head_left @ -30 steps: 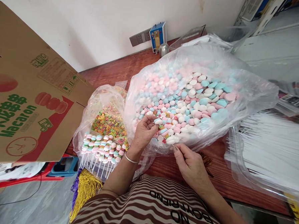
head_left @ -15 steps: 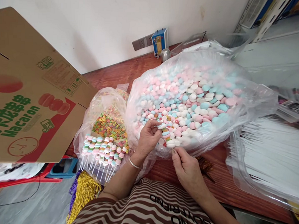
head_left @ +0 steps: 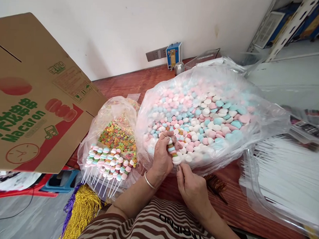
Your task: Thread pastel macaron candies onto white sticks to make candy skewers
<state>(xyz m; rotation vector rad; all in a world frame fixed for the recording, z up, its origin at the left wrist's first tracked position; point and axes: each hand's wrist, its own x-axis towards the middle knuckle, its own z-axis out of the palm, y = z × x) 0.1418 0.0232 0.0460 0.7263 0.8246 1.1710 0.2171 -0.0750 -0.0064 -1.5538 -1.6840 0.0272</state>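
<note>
A candy skewer (head_left: 171,148) hangs over the near edge of the big bag (head_left: 269,116) of pastel sweets (head_left: 215,127), the left hand (head_left: 162,158) curled around it, the right hand (head_left: 194,187) pinching its lower end. Off left, similar skewers (head_left: 109,161) lie on a smaller bag (head_left: 92,133).

The bare left hand (head_left: 162,160) cradled a skewer of stacked pastel discs and coloured rings (head_left: 172,148); the bare right hand (head_left: 194,187) pinched at its lower end. From there, a large translucent plastic bag (head_left: 269,114) of pink, white and blue sweets (head_left: 218,128) sat at one o'clock, similar pastel skewers (head_left: 109,160) at nine, thin white sticks (head_left: 287,176) at three.
</note>
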